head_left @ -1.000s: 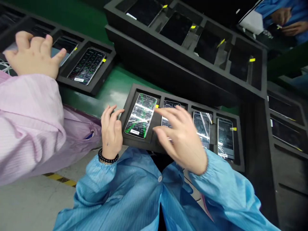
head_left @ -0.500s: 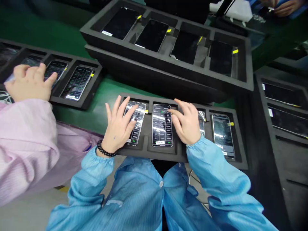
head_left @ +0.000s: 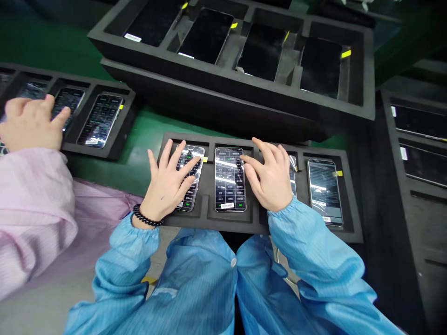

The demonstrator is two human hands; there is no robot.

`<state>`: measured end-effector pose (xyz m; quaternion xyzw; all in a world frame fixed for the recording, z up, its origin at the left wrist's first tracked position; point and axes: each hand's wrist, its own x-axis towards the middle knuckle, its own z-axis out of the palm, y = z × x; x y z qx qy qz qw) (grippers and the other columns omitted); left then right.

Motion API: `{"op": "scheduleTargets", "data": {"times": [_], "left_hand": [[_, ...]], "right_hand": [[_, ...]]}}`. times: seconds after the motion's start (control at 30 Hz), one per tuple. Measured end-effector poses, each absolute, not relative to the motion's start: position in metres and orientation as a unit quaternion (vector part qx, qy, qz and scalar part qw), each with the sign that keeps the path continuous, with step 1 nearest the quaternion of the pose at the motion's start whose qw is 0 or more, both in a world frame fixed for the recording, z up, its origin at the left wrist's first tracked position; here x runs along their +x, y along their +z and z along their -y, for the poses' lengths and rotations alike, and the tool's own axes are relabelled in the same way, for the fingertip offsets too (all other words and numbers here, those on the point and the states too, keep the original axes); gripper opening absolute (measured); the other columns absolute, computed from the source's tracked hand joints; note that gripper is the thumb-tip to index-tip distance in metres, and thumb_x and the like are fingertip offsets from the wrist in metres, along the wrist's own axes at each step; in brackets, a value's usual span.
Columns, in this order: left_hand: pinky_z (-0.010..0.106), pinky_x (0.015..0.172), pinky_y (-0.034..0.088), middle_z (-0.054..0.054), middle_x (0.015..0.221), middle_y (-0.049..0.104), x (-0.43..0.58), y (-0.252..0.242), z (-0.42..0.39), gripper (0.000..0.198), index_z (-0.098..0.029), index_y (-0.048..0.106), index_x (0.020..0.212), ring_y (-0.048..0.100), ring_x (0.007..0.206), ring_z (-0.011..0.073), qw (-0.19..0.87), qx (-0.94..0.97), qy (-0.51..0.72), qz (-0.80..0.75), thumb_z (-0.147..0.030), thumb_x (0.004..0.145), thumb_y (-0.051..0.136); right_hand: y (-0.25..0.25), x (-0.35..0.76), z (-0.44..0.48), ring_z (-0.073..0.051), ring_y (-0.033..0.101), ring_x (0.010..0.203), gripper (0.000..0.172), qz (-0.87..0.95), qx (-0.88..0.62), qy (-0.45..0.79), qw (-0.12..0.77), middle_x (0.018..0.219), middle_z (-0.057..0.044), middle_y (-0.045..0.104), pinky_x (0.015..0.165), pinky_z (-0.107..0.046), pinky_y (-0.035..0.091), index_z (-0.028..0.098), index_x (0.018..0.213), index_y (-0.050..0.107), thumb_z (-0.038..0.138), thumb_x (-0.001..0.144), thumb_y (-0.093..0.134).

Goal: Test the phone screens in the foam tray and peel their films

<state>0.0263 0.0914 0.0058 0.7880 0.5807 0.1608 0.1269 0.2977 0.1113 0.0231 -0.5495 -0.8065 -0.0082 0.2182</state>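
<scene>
Covering part of the first phone [head_left: 193,160] with our spread left hand [head_left: 167,186], we hide most of the third phone [head_left: 293,179] under our splayed right hand [head_left: 270,179].

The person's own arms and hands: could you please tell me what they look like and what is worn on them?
Both arms are in light blue, finely striped sleeves, the left sleeve and right sleeve, gathered at elastic cuffs. The left hand and right hand are bare, without gloves. A bracelet of dark round beads circles the left wrist.
</scene>
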Motion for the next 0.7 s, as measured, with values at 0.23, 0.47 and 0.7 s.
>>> {"op": "scheduleTargets", "data": {"times": [0.23,0.47,0.7], "left_hand": [[0.063,0.130,0.010,0.011,0.163,0.041,0.018,0.013,-0.068,0.068,-0.027,0.043,0.155,0.025,0.158,0.0324,0.107,0.708,0.269,-0.645,-0.061,0.104,0.015],[0.067,0.129,0.001,0.007,0.164,0.042,0.008,0.009,-0.025,0.061,-0.033,0.029,0.162,0.021,0.160,0.0337,0.145,0.707,0.219,-0.657,-0.055,0.105,0.021],[0.066,0.129,-0.004,0.010,0.160,0.048,0.021,0.005,-0.035,0.062,-0.026,0.030,0.162,0.022,0.159,0.0352,0.098,0.732,0.175,-0.651,-0.052,0.105,0.027]], "right_hand": [[0.049,0.320,-0.087,-0.031,0.058,0.129,0.036,0.796,-0.544,0.034,0.264,0.144,-0.016,0.061,0.108,-0.051,0.048,0.018,0.128,0.069,0.030,0.105,0.044],[0.034,0.314,-0.023,-0.029,0.059,0.128,0.038,0.821,-0.496,0.079,0.273,0.144,-0.015,0.061,0.114,-0.055,0.044,0.020,0.136,0.060,0.021,0.099,0.051],[0.003,0.302,-0.013,-0.029,0.058,0.131,0.049,0.798,-0.498,0.060,0.335,0.143,-0.015,0.062,0.117,-0.054,0.043,0.021,0.143,0.056,0.015,0.095,0.054]]}}
